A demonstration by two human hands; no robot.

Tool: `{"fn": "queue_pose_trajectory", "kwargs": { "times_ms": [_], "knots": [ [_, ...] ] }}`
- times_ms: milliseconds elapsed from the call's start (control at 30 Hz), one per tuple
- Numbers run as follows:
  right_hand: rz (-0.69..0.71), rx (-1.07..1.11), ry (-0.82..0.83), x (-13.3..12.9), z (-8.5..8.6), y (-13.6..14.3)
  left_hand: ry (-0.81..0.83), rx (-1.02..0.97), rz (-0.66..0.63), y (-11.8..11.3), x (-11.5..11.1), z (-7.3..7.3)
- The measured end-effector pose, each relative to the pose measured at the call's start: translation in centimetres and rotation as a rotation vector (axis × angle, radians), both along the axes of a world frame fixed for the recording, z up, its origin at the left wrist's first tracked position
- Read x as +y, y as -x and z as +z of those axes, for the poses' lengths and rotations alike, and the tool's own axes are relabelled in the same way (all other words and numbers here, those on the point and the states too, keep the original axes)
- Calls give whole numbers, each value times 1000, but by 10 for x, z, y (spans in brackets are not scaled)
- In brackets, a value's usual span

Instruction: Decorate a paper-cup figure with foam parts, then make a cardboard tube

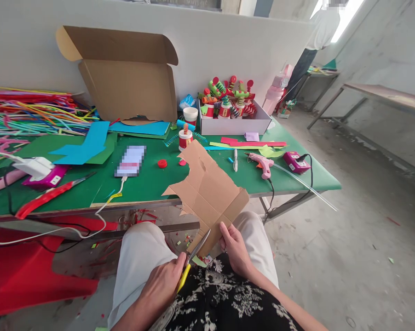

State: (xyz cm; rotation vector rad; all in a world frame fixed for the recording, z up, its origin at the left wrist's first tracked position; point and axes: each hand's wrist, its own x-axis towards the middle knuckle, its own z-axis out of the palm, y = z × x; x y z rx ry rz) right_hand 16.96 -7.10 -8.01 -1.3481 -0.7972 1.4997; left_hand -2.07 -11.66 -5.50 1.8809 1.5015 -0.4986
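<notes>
The cardboard (212,181) reaches toward twelve o'clock from the lap, pinched at its five o'clock by the right hand (235,244). At seven, the left hand (162,279) curls closed around scissors (198,247); turning the cardboard into them should cut cleanest.

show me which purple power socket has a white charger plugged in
The left purple power socket; the right one, beside the pink glue gun, has a black plug instead.

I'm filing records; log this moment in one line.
left hand: holds yellow-handled scissors | right hand: pinches cardboard | blades: at cardboard | table: glue gun, phone
</notes>
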Motion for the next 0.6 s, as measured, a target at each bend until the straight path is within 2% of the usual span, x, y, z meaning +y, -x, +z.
{"fn": "queue_pose_trajectory", "kwargs": {
  "times_ms": [300,500,600],
  "knots": [
    [0,-58,-22,-2,4,1,4,27,13,-5,0,4],
    [126,-54,-12,-3,3,-3,-14,3,21,-5,2,3],
    [144,-52,-16,-8,0,0,-26,-55,31,-3,3,1]
  ]
}}
